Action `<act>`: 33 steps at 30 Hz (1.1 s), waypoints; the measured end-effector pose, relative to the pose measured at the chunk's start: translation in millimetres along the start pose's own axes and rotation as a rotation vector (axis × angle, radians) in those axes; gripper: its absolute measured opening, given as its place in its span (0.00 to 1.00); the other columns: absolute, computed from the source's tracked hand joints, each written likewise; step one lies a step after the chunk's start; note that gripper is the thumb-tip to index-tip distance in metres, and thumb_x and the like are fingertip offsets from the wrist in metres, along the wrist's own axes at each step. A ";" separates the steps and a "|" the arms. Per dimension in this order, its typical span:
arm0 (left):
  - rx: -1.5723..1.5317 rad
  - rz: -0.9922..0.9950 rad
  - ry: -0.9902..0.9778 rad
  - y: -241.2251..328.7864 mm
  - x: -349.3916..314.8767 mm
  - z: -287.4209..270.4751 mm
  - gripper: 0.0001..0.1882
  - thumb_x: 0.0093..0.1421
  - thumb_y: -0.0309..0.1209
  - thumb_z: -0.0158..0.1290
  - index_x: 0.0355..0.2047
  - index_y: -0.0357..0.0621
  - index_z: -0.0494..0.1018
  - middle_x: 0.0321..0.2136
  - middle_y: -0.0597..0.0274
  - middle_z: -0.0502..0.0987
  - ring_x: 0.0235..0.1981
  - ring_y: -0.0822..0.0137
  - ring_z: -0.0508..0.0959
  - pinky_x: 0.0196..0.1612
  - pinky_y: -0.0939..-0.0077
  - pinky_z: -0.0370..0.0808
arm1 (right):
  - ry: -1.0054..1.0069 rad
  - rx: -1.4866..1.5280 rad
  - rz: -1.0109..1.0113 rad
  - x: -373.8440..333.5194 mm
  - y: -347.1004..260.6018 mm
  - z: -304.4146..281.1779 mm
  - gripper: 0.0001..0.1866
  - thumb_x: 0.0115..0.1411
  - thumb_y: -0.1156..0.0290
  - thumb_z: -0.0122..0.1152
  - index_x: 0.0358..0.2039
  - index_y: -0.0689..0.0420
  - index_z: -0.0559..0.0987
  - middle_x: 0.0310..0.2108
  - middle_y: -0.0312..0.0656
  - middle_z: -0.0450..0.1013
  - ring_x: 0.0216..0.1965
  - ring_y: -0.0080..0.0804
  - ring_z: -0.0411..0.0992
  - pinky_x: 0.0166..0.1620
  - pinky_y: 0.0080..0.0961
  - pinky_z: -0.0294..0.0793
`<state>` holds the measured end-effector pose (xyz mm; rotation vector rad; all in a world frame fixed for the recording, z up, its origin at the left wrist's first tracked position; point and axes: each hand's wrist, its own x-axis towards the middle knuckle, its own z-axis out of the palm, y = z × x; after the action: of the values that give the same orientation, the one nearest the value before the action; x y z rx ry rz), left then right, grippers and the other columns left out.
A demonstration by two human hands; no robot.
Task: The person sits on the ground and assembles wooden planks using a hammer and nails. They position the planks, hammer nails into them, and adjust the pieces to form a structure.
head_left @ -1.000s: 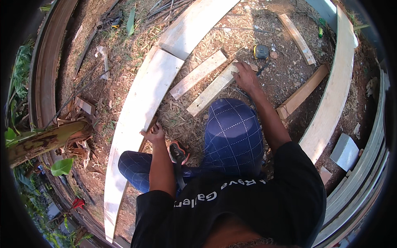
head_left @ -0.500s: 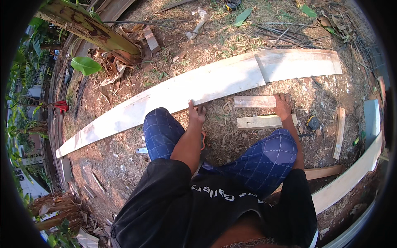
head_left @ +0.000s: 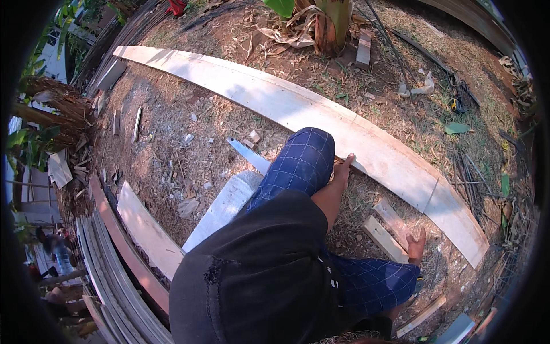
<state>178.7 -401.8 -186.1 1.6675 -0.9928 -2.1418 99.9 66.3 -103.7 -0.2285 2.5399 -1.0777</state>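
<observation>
A long pale wooden plank (head_left: 269, 98) lies across the ground in front of me, tapering at its left end. Near my knee, my left hand (head_left: 342, 172) grips the plank's near edge, thumb on top and fingers hidden below. To the right, my right hand (head_left: 416, 247) is at the end of a short flat board (head_left: 392, 221), thumb and fingers apart; I cannot tell whether it touches the wood. A thicker short block (head_left: 385, 239) lies beside that board. Part of a handsaw blade (head_left: 247, 153) shows left of my knee, its handle hidden.
A pale squared block (head_left: 223, 209) is by my left side. Several long boards (head_left: 117, 275) are stacked at the lower left. A tree trunk (head_left: 334, 28) with dry leaves stands beyond the plank. Another narrow wood strip (head_left: 421, 316) lies at the lower right.
My view has swung to the left, bringing the saw blade and stacked boards into sight. My right hand, earlier flat on the short board, now has its fingers raised. My left hand stays at the plank's edge.
</observation>
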 end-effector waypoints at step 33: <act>0.539 -0.272 -0.376 12.5 -98.0 -12.8 0.49 0.60 0.73 0.47 0.67 0.48 0.60 0.57 0.47 0.72 0.52 0.49 0.77 0.55 0.53 0.68 | 0.244 -0.138 0.255 9.5 -5.7 -41.1 0.25 0.67 0.50 0.59 0.58 0.50 0.78 0.55 0.48 0.76 0.56 0.44 0.74 0.59 0.41 0.70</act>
<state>218.8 -359.3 -105.3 1.7277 -1.6571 -2.5974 74.9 86.7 -76.0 0.2001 2.7666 -0.8789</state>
